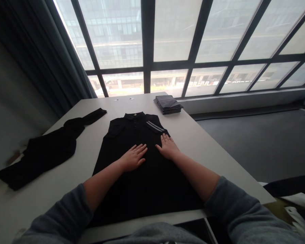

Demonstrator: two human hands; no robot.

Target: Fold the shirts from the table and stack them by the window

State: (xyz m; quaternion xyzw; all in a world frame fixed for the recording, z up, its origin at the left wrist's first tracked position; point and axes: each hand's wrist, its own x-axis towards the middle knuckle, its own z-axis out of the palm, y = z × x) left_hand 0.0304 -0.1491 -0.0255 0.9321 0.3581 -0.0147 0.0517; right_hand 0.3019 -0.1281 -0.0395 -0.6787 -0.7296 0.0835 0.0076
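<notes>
A black polo shirt (147,183) lies spread flat, front up, its collar toward the window. Both its short sleeves are turned in over the chest, and the one on the right shows two pale stripes. My left hand (134,157) rests palm down on the middle of the shirt, fingers stretched out. Near the shirt's right edge, just below the striped sleeve, my right hand (167,146) lies flat with its fingers extended and the thumb apart. Neither hand grips the cloth.
On the left of the white table (208,149) lies a crumpled black garment (49,145). A stack of folded dark clothes (168,103) stands at the far right corner. Large windows rise behind the table, with a dark curtain (48,51) at the left. White hangers (296,217) show at lower right.
</notes>
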